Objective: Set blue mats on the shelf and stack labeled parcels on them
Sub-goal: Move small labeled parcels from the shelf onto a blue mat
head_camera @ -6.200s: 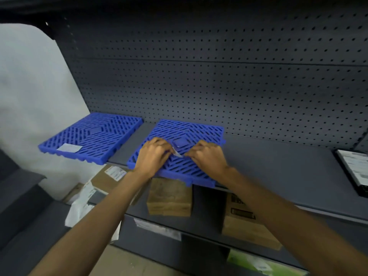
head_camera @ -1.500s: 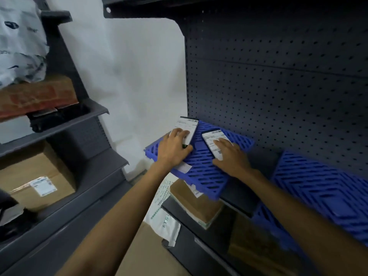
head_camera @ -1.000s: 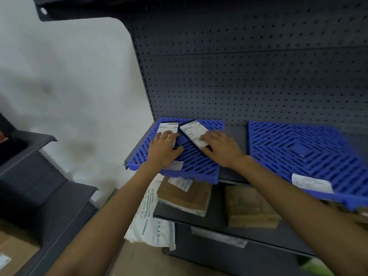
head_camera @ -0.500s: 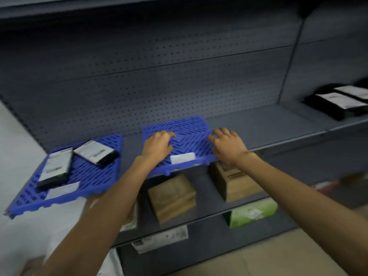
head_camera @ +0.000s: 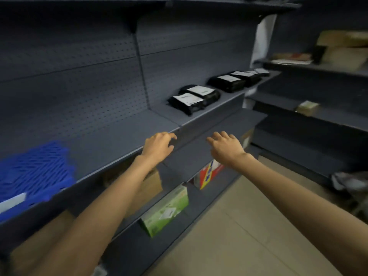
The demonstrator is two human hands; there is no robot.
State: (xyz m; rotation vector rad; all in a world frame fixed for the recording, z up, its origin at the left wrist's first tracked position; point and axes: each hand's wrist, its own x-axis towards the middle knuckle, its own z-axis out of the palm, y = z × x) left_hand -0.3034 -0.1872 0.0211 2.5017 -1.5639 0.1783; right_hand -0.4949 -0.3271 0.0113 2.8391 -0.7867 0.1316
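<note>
A blue slotted mat (head_camera: 33, 172) with a white label lies on the dark shelf (head_camera: 111, 140) at the far left, partly cut by the frame edge. Several black parcels with white labels (head_camera: 194, 98) lie further right on the same shelf level, with more parcels (head_camera: 229, 81) behind them. My left hand (head_camera: 159, 146) hovers over the shelf's front edge, fingers apart and empty. My right hand (head_camera: 226, 145) floats in front of the shelf to the right, fingers spread, holding nothing. Both hands are well short of the parcels.
Below the shelf sit a brown carton (head_camera: 151, 182), a green box (head_camera: 165, 211) and a red and white package (head_camera: 209, 173). A second shelving unit (head_camera: 310, 116) at right holds cartons. Beige floor (head_camera: 249, 226) lies at lower right.
The view has swung right along the shelf. Both hands left the blue mat, which now sits at the far left; the black parcels have come closer into view.
</note>
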